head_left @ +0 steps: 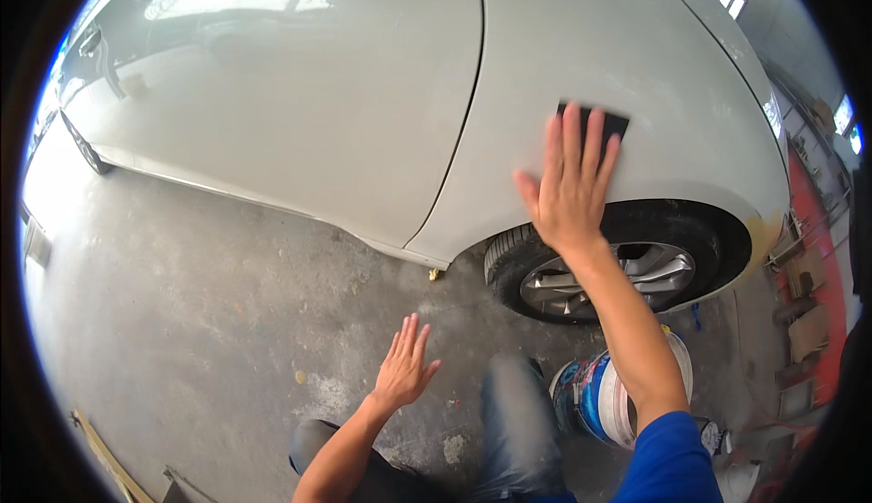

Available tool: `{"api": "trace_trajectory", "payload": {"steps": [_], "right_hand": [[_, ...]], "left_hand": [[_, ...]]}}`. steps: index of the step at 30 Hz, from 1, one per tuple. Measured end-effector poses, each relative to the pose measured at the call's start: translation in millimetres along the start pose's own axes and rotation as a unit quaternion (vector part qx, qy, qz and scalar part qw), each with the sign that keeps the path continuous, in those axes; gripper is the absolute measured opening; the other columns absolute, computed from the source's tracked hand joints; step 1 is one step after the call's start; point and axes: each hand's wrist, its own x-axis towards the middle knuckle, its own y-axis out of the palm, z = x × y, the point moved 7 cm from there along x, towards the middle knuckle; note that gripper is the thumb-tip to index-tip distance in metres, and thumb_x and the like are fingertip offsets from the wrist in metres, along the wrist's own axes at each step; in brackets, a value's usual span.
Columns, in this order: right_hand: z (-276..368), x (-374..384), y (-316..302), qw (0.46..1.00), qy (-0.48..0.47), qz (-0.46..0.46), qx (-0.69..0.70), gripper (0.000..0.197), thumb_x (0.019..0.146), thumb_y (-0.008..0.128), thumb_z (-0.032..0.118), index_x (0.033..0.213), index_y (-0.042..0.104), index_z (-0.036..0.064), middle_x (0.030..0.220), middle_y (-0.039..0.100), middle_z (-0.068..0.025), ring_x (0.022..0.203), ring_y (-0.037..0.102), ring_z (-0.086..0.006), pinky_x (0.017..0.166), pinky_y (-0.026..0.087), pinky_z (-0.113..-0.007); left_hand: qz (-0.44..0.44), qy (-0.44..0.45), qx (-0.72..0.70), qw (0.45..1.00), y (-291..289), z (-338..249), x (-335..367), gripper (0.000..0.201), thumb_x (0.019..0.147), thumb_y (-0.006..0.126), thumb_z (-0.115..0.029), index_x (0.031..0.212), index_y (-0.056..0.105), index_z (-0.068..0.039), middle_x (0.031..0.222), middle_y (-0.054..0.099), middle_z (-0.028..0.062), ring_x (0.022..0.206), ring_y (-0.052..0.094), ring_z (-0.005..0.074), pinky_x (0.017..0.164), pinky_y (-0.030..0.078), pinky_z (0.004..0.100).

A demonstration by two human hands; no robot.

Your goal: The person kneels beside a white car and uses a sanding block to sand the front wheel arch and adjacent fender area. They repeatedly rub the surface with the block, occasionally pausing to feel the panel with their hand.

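Note:
My right hand [574, 181] lies flat with fingers stretched over a black sheet of sandpaper [616, 125], pressing it to the pale fender [527, 67] of a car, just above the wheel arch. The sheet's upper edge and right corner show past my fingers; the rest is under them. Below my wrist is the wheel [668, 271], with a dark tyre and silver spokes. My left hand [406, 369] hovers in the air over the floor, low and left of the wheel, fingers extended and holding nothing.
A blue and white bucket [595, 399] stands under my right forearm, beside my knee. The car door [318, 94] fills the upper left. Concrete floor [227, 294] spreads below it. Cardboard pieces [807, 335] and a red strip [817, 231] line the right side. A wooden strip [100, 453] lies lower left.

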Motion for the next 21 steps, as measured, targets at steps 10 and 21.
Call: {"api": "trace_trajectory", "payload": {"steps": [10,21], "right_hand": [[53.1,28.6,20.9,0.995,0.066,-0.070,0.036,0.082,0.102,0.043,0.058,0.156,0.032,-0.0025,0.165,0.026,-0.0224,0.154,0.022,-0.0413,0.121,0.013,-0.063],[59.8,40.3,22.3,0.990,0.100,-0.093,0.032,0.075,0.104,0.044,0.051,0.157,0.033,-0.0003,0.165,0.029,-0.0210,0.154,0.022,-0.0413,0.122,0.012,-0.061]], "left_hand": [[-0.011,0.003,-0.036,0.999,-46.7,-21.7,17.7,0.075,0.101,0.060,-0.037,0.157,0.027,0.000,0.165,0.016,0.0294,0.154,0.018,0.0441,0.123,0.024,0.0513],[-0.043,-0.033,-0.054,0.997,-49.1,7.9,16.6,0.076,0.101,0.060,-0.033,0.156,0.025,0.006,0.164,0.015,0.0325,0.152,0.019,0.0493,0.121,0.027,0.0538]]}}
